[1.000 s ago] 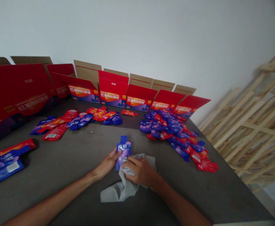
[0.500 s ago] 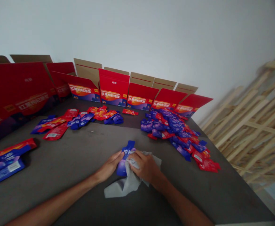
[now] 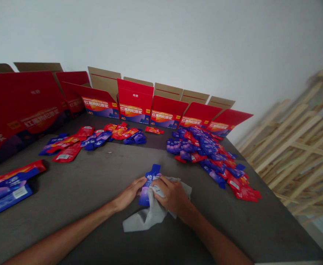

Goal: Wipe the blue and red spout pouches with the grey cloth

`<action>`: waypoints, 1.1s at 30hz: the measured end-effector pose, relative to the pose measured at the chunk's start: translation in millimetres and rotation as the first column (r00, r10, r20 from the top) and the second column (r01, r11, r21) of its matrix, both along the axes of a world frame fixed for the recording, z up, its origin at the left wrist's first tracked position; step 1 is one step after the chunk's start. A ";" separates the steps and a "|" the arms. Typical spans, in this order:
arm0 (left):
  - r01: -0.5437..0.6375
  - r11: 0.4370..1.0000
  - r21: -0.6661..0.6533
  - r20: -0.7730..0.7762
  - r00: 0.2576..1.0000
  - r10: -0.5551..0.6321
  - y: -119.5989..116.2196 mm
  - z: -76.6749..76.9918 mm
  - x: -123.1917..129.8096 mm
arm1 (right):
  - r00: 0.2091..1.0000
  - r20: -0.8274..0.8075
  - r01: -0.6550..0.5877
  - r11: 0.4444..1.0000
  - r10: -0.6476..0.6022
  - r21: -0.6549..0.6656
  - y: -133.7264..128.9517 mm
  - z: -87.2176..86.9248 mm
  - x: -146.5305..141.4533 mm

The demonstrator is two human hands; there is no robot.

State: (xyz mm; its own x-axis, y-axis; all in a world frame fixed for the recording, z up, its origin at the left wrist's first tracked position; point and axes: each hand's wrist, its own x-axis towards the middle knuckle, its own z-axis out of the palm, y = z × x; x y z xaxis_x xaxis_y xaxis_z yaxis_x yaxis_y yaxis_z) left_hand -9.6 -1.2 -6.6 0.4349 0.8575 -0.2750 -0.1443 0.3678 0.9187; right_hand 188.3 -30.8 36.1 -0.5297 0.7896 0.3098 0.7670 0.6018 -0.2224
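Observation:
A blue-purple pouch (image 3: 144, 195) with white lettering and a narrow neck is held low over the grey table, neck pointing away from me. My left hand (image 3: 129, 193) grips its left edge, with the fingers partly hidden behind it. Bunched in my right hand (image 3: 172, 195) is a pale grey cloth (image 3: 147, 218), which presses on the pouch's right side. Part of the cloth trails down to the left below the pouch, and another fold shows behind my right hand.
A heap of blue and red pouches (image 3: 205, 147) lies to the right. More pouches (image 3: 97, 140) spread along the back left, and larger ones (image 3: 9, 187) at the left edge. Open red cartons (image 3: 135, 105) line the back. Wooden frames (image 3: 296, 147) stand beyond the table's right edge.
The view has shifted very slightly. Both hands keep their hold on the pouch and the cloth, with almost no visible movement.

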 end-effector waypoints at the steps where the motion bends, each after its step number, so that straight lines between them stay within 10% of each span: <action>1: 0.015 1.000 0.000 -0.005 1.000 -0.015 -1.0 0.3 -0.2 | 0.999 -0.034 0.032 0.999 -0.031 0.024 0.7 -0.1 0.6; 6: 0.096 0.994 0.046 0.029 0.995 -0.098 -4.3 7.3 0.2 | 0.994 -0.091 0.072 0.995 -0.065 0.072 0.7 0.5 2.1; 14: 0.097 0.995 0.020 0.152 0.983 -0.099 -0.3 -0.2 1.0 | 0.952 0.190 -0.235 0.971 0.240 -0.050 -15.6 3.1 -9.5; 26: 0.236 0.957 0.168 -0.013 0.971 -0.237 -8.8 24.4 -0.5 | 0.989 -0.082 0.131 0.984 -0.121 0.124 -12.6 3.6 -5.1; 33: 0.235 0.957 0.170 -0.042 0.972 -0.232 -10.2 26.1 0.2 | 1.000 -0.002 0.001 0.997 -0.001 0.079 -12.3 6.2 -4.1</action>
